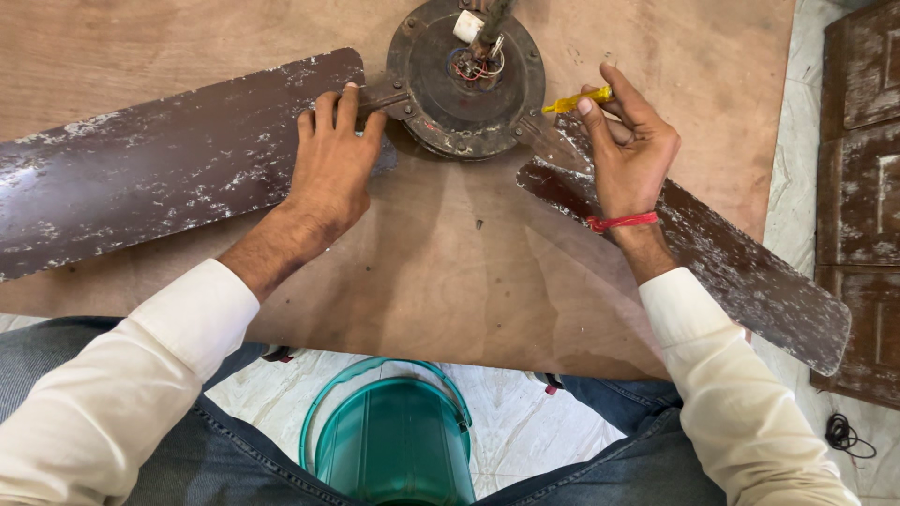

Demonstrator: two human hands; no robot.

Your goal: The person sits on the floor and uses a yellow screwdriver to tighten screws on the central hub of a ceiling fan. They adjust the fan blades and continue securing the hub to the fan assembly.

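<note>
An old ceiling fan lies on a plywood board (450,272). Its round dark motor housing (466,80) sits at the top centre, with red wires showing in the middle. My left hand (333,155) presses flat on the inner end of the left brown blade (141,173), fingertips at the blade's metal bracket. My right hand (630,141) grips a small yellow-handled screwdriver (577,99), its tip pointing toward the housing's right rim. That hand hovers over the inner end of the right blade (741,272), and a red thread circles its wrist.
A green plastic bucket (394,440) stands on the marble floor between my knees. Dark wooden door panels (862,187) lie along the right edge. A black cord (848,436) is coiled on the floor at the lower right.
</note>
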